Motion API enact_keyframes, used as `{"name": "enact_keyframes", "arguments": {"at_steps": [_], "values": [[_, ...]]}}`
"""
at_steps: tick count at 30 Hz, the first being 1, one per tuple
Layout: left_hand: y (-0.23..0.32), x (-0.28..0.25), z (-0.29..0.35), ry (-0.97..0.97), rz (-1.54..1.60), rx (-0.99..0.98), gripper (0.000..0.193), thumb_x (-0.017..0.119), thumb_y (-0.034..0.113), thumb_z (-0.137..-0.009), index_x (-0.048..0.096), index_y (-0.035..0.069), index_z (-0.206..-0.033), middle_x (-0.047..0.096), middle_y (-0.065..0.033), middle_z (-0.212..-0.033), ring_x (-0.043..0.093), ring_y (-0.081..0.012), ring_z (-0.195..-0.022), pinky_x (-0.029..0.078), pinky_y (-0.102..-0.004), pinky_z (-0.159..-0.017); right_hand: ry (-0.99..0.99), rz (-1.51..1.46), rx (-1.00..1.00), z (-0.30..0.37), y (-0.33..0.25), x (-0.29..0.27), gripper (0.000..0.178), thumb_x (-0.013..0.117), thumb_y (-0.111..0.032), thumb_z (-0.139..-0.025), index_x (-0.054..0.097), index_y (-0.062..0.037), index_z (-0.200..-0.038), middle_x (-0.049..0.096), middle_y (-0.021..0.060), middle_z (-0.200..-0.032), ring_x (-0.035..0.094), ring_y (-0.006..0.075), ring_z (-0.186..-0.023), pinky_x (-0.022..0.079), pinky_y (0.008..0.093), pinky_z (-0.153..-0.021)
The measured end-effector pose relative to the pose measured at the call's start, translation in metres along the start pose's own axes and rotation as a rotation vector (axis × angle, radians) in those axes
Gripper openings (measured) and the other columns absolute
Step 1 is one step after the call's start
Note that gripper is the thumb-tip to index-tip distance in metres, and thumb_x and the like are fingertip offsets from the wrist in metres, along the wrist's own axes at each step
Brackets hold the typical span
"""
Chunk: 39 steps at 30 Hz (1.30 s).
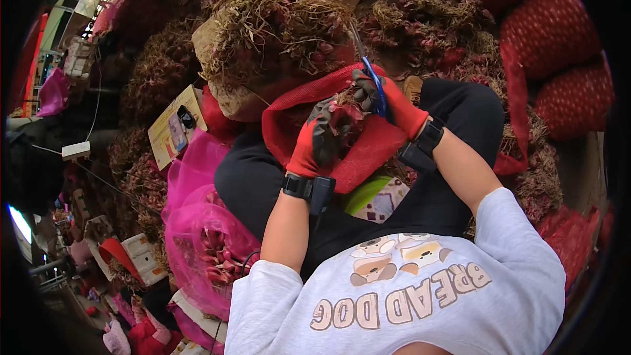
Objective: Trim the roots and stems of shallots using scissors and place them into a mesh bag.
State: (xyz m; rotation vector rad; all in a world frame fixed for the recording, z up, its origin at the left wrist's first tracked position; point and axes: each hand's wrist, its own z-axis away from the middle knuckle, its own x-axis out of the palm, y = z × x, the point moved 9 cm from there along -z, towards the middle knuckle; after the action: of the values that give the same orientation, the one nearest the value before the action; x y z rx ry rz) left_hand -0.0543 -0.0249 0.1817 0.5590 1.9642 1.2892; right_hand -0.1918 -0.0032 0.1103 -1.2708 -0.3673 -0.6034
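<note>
My right hand [396,104], in a red and dark-grey work glove, is closed on blue-handled scissors [374,85]. Their blades point up and away from me. My left hand [315,138], gloved alike, grips a small bunch of shallots [343,117] with dry stems. Both hands meet over the mouth of a red mesh bag [289,108] that lies in my lap between my crossed legs. The fingertips of my right hand are close to the bunch's stems. How much is inside the bag is partly hidden by my hands.
Beyond the bag rises a big heap of dried shallots [276,20], with more [434,26] to the right. A pink mesh bag of shallots [217,250] lies at my left, near a cardboard piece [172,128]. Full red mesh sacks [552,29] are stacked at the far right.
</note>
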Motion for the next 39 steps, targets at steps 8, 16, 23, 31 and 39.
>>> {"name": "enact_keyframes", "arguments": {"at_steps": [8, 16, 23, 31, 39], "values": [[-0.081, -0.015, 0.026, 0.475, 1.507, -0.424, 0.028, 0.035, 0.032, -0.099, 0.054, 0.013, -0.108, 0.059, 0.0006, -0.098, 0.058, -0.0121, -0.083, 0.050, -0.0234, -0.069, 0.157, 1.430, -0.393, 0.054, -0.054, 0.044, 0.047, 0.070, -0.046, -0.072, 0.057, -0.0079, -0.096, 0.060, 0.0099, -0.088, 0.060, 0.0287, -0.080, 0.047, 0.0385, -0.070], [-0.093, 0.004, 0.029, 0.208, 1.525, -0.679, 0.034, 0.036, 0.039, -0.098, 0.055, 0.012, -0.107, 0.059, 0.0009, -0.096, 0.056, -0.0090, -0.077, 0.050, -0.0209, -0.061, 0.127, 1.717, -0.528, 0.053, -0.043, 0.046, 0.048, 0.067, -0.045, -0.073, 0.055, -0.0065, -0.099, 0.056, 0.0135, -0.096, 0.056, 0.0317, -0.088, 0.045, 0.0389, -0.075], [-0.088, -0.005, 0.026, 0.267, 1.664, -0.647, 0.035, 0.040, 0.042, -0.096, 0.055, 0.012, -0.104, 0.059, -0.0003, -0.090, 0.056, -0.0102, -0.073, 0.050, -0.0208, -0.059, 0.195, 1.816, -0.463, 0.055, -0.059, 0.036, 0.045, 0.069, -0.042, -0.069, 0.056, -0.0096, -0.098, 0.057, 0.0106, -0.096, 0.057, 0.0295, -0.090, 0.047, 0.0395, -0.076], [-0.071, -0.003, 0.020, 0.264, 1.321, -0.590, 0.027, 0.042, 0.040, -0.096, 0.055, 0.016, -0.095, 0.052, 0.0035, -0.083, 0.044, -0.0078, -0.066, 0.038, -0.0198, -0.055, 0.184, 1.842, -0.461, 0.051, -0.056, 0.030, 0.042, 0.070, -0.039, -0.066, 0.055, -0.0106, -0.093, 0.059, 0.0091, -0.093, 0.059, 0.0291, -0.085, 0.048, 0.0398, -0.072], [-0.070, 0.003, 0.023, 0.287, 1.194, -0.649, 0.026, 0.045, 0.040, -0.096, 0.054, 0.015, -0.095, 0.050, 0.0053, -0.085, 0.042, -0.0083, -0.069, 0.037, -0.0210, -0.056, 0.129, 1.914, -0.343, 0.047, -0.036, 0.018, 0.037, 0.070, -0.036, -0.067, 0.056, -0.0116, -0.092, 0.062, 0.0080, -0.081, 0.061, 0.0275, -0.076, 0.048, 0.0386, -0.067]]}}
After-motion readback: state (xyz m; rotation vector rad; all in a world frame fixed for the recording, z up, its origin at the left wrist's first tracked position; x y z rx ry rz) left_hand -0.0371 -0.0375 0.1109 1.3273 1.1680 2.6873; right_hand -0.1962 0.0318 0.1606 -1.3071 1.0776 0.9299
